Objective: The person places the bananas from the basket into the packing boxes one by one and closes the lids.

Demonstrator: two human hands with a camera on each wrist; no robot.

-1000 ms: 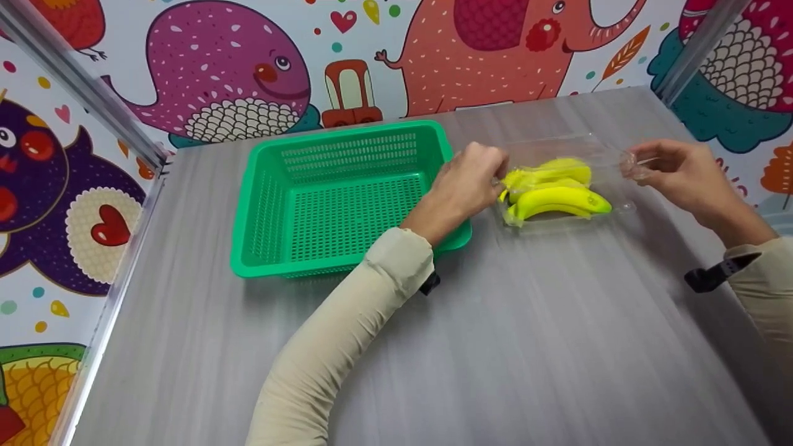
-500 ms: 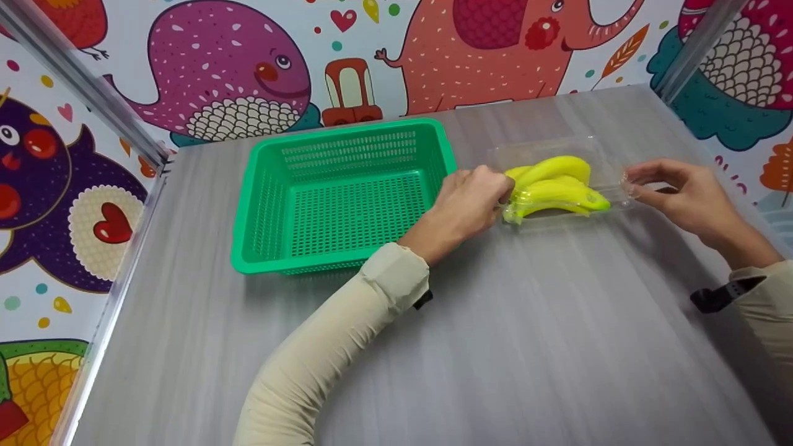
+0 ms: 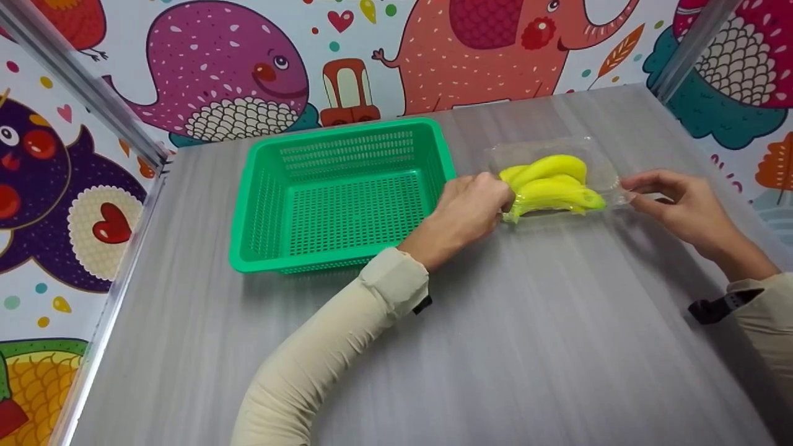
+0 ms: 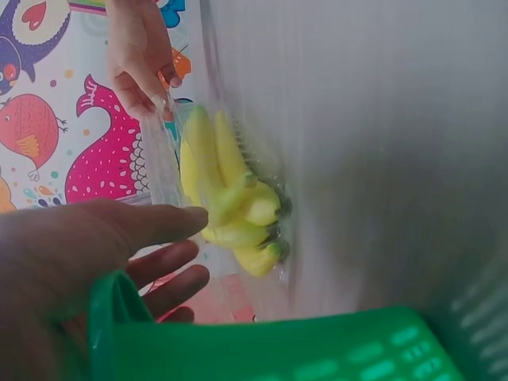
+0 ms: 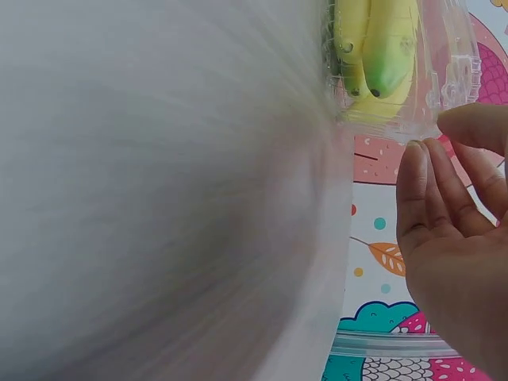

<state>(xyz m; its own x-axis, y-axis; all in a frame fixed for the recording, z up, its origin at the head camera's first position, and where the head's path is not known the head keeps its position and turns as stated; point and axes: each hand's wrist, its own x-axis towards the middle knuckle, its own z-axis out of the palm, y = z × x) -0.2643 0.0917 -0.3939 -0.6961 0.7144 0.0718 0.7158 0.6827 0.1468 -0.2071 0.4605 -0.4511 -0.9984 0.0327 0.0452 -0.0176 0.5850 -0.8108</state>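
A bunch of yellow bananas (image 3: 551, 183) with green tips lies in a clear plastic clamshell box (image 3: 598, 158) on the table, right of the green basket. At the box's left side, my left hand (image 3: 464, 207) pinches the clear lid's edge, its wrist passing over the basket's near right corner. My right hand (image 3: 687, 207) pinches the right side between thumb and fingertips. The right wrist view shows that hand (image 5: 456, 202) at the edge of the transparent plastic (image 5: 444, 71). In the left wrist view, the bananas (image 4: 222, 182) show through the plastic. The left fingertips are partly hidden in the head view.
A green perforated plastic basket (image 3: 356, 214) stands to the left of the box on the grey wood-grain table (image 3: 495, 347). Patterned wall panels (image 3: 433, 56) with animal drawings border the table at the back and sides, with metal posts (image 3: 93, 80) at the corners.
Both hands have come down and toward the near side with the plastic lid's edge, the lid now lying lower over the bananas. The basket has stayed in place.
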